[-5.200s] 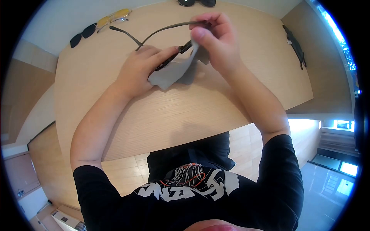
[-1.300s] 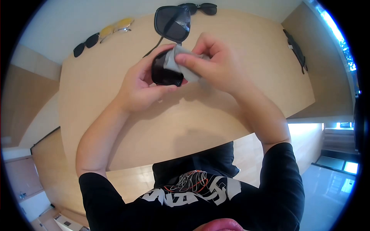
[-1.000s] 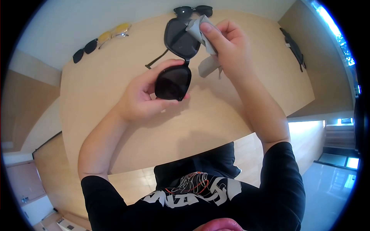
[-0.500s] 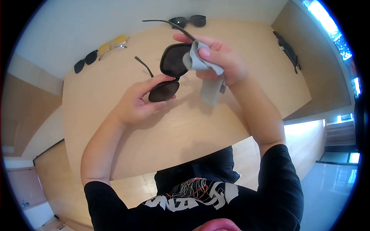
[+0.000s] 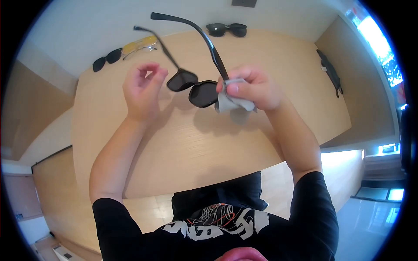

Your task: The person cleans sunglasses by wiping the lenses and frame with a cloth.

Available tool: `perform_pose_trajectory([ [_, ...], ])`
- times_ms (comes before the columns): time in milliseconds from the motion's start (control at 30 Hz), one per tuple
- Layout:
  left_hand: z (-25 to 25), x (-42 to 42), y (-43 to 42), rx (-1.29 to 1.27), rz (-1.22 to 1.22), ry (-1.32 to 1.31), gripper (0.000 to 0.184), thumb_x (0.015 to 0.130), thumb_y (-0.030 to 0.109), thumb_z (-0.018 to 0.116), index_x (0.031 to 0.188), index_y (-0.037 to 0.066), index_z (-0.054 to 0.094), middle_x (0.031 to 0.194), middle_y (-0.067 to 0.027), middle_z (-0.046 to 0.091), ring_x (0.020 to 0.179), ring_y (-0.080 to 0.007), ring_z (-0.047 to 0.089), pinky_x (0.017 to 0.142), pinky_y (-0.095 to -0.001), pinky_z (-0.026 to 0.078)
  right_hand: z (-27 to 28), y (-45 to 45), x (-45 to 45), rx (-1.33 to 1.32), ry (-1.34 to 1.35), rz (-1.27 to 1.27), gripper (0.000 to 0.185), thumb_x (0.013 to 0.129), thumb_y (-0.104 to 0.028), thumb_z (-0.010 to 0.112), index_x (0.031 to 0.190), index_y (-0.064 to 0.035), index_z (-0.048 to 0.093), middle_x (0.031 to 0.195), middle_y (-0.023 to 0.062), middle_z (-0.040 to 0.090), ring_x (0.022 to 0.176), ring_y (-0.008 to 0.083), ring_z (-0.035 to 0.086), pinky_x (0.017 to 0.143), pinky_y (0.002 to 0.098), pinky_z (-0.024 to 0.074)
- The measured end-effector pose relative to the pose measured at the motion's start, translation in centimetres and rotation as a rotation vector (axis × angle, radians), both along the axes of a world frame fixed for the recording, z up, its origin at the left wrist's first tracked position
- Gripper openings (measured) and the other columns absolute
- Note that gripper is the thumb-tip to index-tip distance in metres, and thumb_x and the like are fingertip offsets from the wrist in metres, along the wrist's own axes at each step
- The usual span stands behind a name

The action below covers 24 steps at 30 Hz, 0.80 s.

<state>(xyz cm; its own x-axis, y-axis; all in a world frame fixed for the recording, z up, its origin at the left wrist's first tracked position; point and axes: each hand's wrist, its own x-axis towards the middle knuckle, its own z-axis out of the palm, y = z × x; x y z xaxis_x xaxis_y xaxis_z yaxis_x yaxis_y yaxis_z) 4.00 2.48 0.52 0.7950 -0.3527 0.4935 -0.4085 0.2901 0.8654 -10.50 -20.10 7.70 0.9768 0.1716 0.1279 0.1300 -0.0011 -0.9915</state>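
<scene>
A pair of black sunglasses point(image 5: 203, 94) hangs above the table with its temples unfolded and pointing up and to the left. My right hand point(image 5: 249, 88) grips it at the right hinge through a grey cloth point(image 5: 235, 103), whose lower folds hang below the fingers. To the left of the lenses, my left hand point(image 5: 143, 89) is raised and apart from the sunglasses. Its fingers are curled toward the thumb, and nothing shows between them.
At the back of the wooden table point(image 5: 174, 148) lie black sunglasses point(image 5: 107, 60), yellow-tinted glasses point(image 5: 139, 45) and another dark pair point(image 5: 226, 30). A dark folded pair point(image 5: 331, 73) lies near the right edge, beside a wooden panel.
My left hand has let go of the sunglasses and moved up and left. My right hand, with the cloth, now holds them alone, and they have turned so the temples rise higher.
</scene>
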Motion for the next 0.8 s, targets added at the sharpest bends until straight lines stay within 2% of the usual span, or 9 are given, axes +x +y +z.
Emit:
perform_pose_trajectory([
  [33,0.4,0.2,-0.3,-0.053,0.034,-0.027,0.021,0.093,0.008,0.059,0.110,-0.002,0.053,0.096,-0.0069,0.059,0.091,-0.0169,0.061,0.082,-0.0304,0.050,0.0,0.2,0.0,-0.028,0.004,0.033,0.018,0.084,-0.016,0.067,0.094,-0.0022,0.070,0.083,0.0048,0.066,0.076,0.0113,0.059,0.067,0.0243,0.0457],
  [133,0.7,0.6,-1.0,-0.127,-0.047,0.194,0.032,0.088,0.006,0.066,0.117,-0.002,0.053,0.101,-0.0066,0.060,0.093,-0.0131,0.059,0.082,-0.0277,0.050,-0.4,0.7,-0.1,-0.080,0.020,0.112,0.016,0.082,-0.009,0.068,0.096,-0.0012,0.071,0.087,0.0056,0.068,0.080,0.0114,0.061,0.071,0.0250,0.0474],
  [233,1.0,0.4,-0.8,0.029,-0.015,0.219,0.023,0.095,0.016,0.058,0.109,-0.003,0.061,0.096,-0.0082,0.066,0.090,-0.0148,0.063,0.081,-0.0276,0.050,-1.1,1.1,0.1,-0.175,-0.018,0.185,0.019,0.085,-0.008,0.069,0.102,-0.0021,0.071,0.094,0.0057,0.070,0.086,0.0107,0.063,0.078,0.0251,0.0491],
  [300,2.0,-0.1,-1.0,0.143,0.051,0.237,0.028,0.099,0.021,0.051,0.105,-0.003,0.065,0.096,-0.0109,0.069,0.090,-0.0165,0.065,0.082,-0.0274,0.050,-1.2,1.4,0.0,-0.195,-0.014,0.214,0.021,0.084,-0.008,0.070,0.104,-0.0018,0.071,0.094,0.0058,0.070,0.085,0.0110,0.063,0.078,0.0251,0.0493],
  [400,1.7,0.1,-0.9,0.095,0.047,0.190,0.029,0.099,0.022,0.051,0.105,-0.003,0.065,0.096,-0.0102,0.068,0.088,-0.0163,0.065,0.082,-0.0275,0.051,-1.4,1.8,0.0,-0.243,-0.014,0.218,0.020,0.088,-0.011,0.067,0.105,-0.0023,0.071,0.095,0.0063,0.070,0.087,0.0109,0.062,0.079,0.0252,0.0489],
  [533,1.5,0.3,-0.7,0.112,0.211,0.020,0.030,0.099,0.023,0.052,0.103,-0.003,0.065,0.093,-0.0093,0.069,0.086,-0.0136,0.064,0.080,-0.0262,0.051,-1.8,1.0,0.2,-0.273,-0.036,0.163,0.026,0.094,-0.014,0.055,0.110,0.0008,0.068,0.097,0.0087,0.070,0.086,0.0146,0.064,0.077,0.0272,0.0499],
  [600,0.8,1.1,-0.1,0.118,0.234,-0.213,0.029,0.099,0.022,0.052,0.103,-0.003,0.065,0.092,-0.0090,0.069,0.085,-0.0124,0.063,0.079,-0.0248,0.050,-1.3,0.3,0.5,-0.356,-0.114,0.167,0.030,0.098,-0.019,0.049,0.114,0.0014,0.066,0.097,0.0075,0.070,0.087,0.0138,0.064,0.077,0.0274,0.0500],
  [700,1.0,0.8,0.4,0.119,0.210,-0.365,0.027,0.099,0.021,0.054,0.103,-0.003,0.065,0.093,-0.0085,0.070,0.085,-0.0118,0.063,0.078,-0.0237,0.049,-0.7,0.0,0.2,-0.212,-0.090,-0.105,0.035,0.101,-0.022,0.045,0.117,0.0032,0.062,0.102,0.0074,0.068,0.091,0.0148,0.063,0.081,0.0278,0.0495],
  [800,0.8,0.9,-0.1,0.110,0.222,-0.524,0.021,0.097,0.018,0.057,0.101,0.000,0.067,0.086,-0.0058,0.070,0.080,-0.0111,0.063,0.075,-0.0241,0.050,-2.5,0.7,2.0,-0.052,-0.530,-0.358,0.029,0.100,-0.019,0.047,0.110,-0.0017,0.067,0.097,0.0048,0.062,0.094,0.0133,0.057,0.083,0.0275,0.0464],
])
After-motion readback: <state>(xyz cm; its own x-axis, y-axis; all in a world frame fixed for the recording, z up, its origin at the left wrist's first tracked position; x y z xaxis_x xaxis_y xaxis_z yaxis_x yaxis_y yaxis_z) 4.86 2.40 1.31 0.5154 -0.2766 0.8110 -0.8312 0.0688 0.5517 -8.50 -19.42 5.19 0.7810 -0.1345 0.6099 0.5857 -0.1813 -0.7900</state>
